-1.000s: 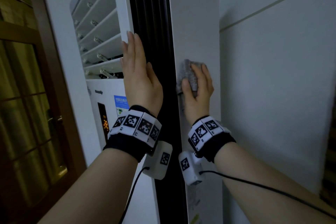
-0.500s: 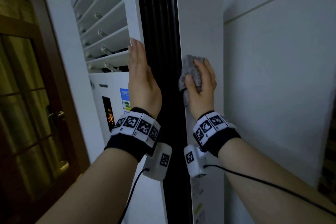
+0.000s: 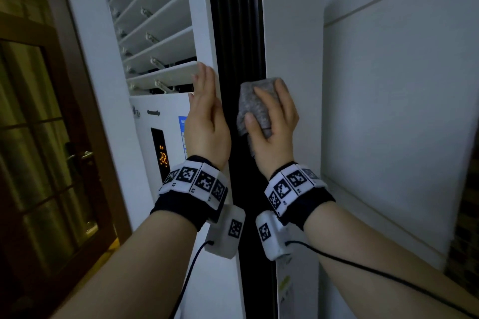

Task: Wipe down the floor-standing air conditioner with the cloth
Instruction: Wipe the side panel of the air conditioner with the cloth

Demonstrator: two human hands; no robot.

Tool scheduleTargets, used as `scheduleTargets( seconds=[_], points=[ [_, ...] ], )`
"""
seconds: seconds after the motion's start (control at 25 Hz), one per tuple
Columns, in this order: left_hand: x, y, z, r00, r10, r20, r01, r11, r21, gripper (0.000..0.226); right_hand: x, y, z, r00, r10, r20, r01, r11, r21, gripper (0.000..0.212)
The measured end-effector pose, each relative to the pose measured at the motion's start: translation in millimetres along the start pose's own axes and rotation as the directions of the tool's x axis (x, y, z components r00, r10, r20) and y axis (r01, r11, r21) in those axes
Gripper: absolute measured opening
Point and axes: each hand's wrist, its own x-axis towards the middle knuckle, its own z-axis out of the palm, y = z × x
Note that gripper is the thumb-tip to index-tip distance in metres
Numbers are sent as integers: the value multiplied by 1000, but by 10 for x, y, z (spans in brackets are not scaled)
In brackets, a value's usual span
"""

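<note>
The tall white air conditioner (image 3: 290,21) stands right in front of me, with a black vertical strip (image 3: 238,21) between its front and side panels. My right hand (image 3: 274,124) grips a crumpled grey cloth (image 3: 256,103) and presses it against the edge where the black strip meets the white side panel. My left hand (image 3: 207,122) lies flat with straight fingers on the front corner, just right of the lowest louvre (image 3: 166,77). An orange display (image 3: 163,158) glows on the front panel below the louvres.
A brown wooden door with glass panes (image 3: 46,137) stands at the left. A white wall (image 3: 401,111) runs close along the unit's right side. Marker bands and cabled white boxes sit on both wrists.
Both hands have slid downward along the unit, the right one dragging the cloth down the side edge. The view has shifted so more of the front panel and its display shows.
</note>
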Motion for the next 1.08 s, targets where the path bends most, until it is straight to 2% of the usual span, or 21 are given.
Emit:
scheduleTargets(
  seconds=[0.04,0.08,0.16,0.2,0.24,0.32,0.4,0.48,0.6,0.64,0.8,0.84,0.96,1.0,1.08],
  points=[
    [1,2,-7,1000,-7,-3,7,1000,-11,53,-10,0,5,999,-38,18,38,999,-14,41],
    [1,-1,-16,1000,-11,-3,11,1000,-18,53,21,5,-6,1000,-15,9,15,1000,-1,42],
    [-20,-27,-41,1000,-15,3,15,1000,-25,53,117,-1,-29,992,123,-41,-119,988,95,44],
    [-36,-46,-57,1000,-15,7,15,1000,-25,53,120,-12,-20,988,148,-52,-141,984,112,44],
    [-51,-65,-69,1000,-15,10,15,1000,-25,53,79,-28,-3,993,110,-49,-106,991,79,43],
    [-76,-96,-80,1000,-14,20,14,1000,-26,53,-45,-18,48,998,-61,13,61,997,-39,39],
    [-79,-115,-82,1000,-13,28,14,1000,-22,54,-98,16,62,985,-158,64,162,984,-72,39],
    [-71,-117,-81,999,-18,32,19,1000,-22,54,-44,65,34,992,-122,25,123,991,-47,38],
    [-94,-122,-76,998,-51,27,52,998,-43,53,19,84,-8,993,93,-77,-87,993,76,38],
    [-110,-127,-76,997,-69,29,71,996,-55,53,-16,72,8,993,94,-75,-89,994,68,38],
    [-179,-163,-68,994,-94,63,99,992,-72,55,-200,68,47,995,-102,12,103,994,-34,37],
    [-181,-171,-69,994,-89,68,93,994,-64,56,-188,86,33,995,-96,7,96,995,-32,38],
    [-192,-200,-78,994,-77,78,80,996,-40,56,-168,56,19,996,76,-49,-73,996,55,40],
    [-203,-211,-83,993,-77,85,81,996,-38,57,-210,32,42,995,81,-56,-79,996,51,40],
    [-233,-229,-92,991,-83,105,88,995,-39,59,-326,9,88,999,-43,-15,42,999,-35,39]
  ],
)
